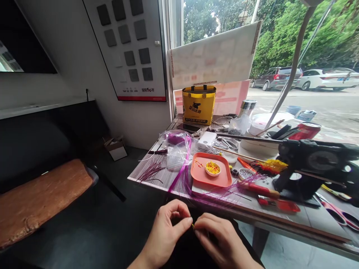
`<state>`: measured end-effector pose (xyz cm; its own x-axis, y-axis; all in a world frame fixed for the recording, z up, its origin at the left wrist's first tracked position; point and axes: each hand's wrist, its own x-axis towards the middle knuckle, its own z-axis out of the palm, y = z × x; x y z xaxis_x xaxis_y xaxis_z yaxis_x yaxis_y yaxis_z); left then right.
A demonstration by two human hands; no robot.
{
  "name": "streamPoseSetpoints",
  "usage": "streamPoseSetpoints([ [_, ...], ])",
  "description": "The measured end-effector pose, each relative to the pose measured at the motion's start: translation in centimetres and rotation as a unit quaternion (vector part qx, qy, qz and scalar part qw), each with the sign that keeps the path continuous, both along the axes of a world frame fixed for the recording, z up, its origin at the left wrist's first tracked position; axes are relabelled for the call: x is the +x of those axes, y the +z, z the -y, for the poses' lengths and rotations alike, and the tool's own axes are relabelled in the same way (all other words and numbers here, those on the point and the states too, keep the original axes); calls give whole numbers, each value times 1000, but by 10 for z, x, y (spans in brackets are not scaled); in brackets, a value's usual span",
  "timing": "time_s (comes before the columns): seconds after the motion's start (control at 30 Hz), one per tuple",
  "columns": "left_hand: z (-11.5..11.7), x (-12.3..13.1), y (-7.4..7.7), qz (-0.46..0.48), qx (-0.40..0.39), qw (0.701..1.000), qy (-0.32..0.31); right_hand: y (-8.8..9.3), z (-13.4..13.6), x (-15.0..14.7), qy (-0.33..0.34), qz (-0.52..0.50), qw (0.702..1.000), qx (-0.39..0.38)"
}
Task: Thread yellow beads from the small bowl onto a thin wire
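Over my lap, in front of the table edge, my left hand [170, 232] pinches thumb against forefinger. Close beside it, my right hand [220, 239] has its fingers curled together. A tiny yellow piece [193, 226] shows between the fingertips of both hands; it is too small to name its kind. On the table beyond them is an orange tray [226, 175] with a small white bowl [213, 174] of yellow and orange bits. A few similar bits lie loose on the tray. Long purple strands [185, 181] run along the table in front of the tray.
Dark strands [151, 171] and plastic bags [178, 153] lie at the table's left. A yellow bag [199, 106] stands behind. To the right are a black clamp-like device [316, 160], a yellow-tipped bundle [273, 166], a red-handled tool [260, 189] and scissors [340, 216].
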<state>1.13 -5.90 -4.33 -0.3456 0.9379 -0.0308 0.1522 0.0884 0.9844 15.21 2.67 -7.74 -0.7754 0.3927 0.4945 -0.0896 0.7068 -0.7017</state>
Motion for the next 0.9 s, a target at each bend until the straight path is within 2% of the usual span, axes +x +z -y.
streamPoseSetpoints([
  [0.1,5,3,5,-121,-27,992,-21,2,-1,2,0,22,997,-77],
  [0.2,9,5,9,-195,-81,976,-62,2,-2,1,2,28,994,-106],
  [0.47,9,8,7,-269,-95,956,-65,1,-1,-1,6,33,993,-111],
  [0.57,7,8,4,-224,-105,967,-65,0,0,-1,6,46,994,-98],
  [0.77,0,9,-6,-13,-113,992,-47,-3,-1,-3,8,44,997,-56],
  [0.9,-2,12,-8,55,-107,992,-27,-3,1,-4,-30,28,998,42],
])
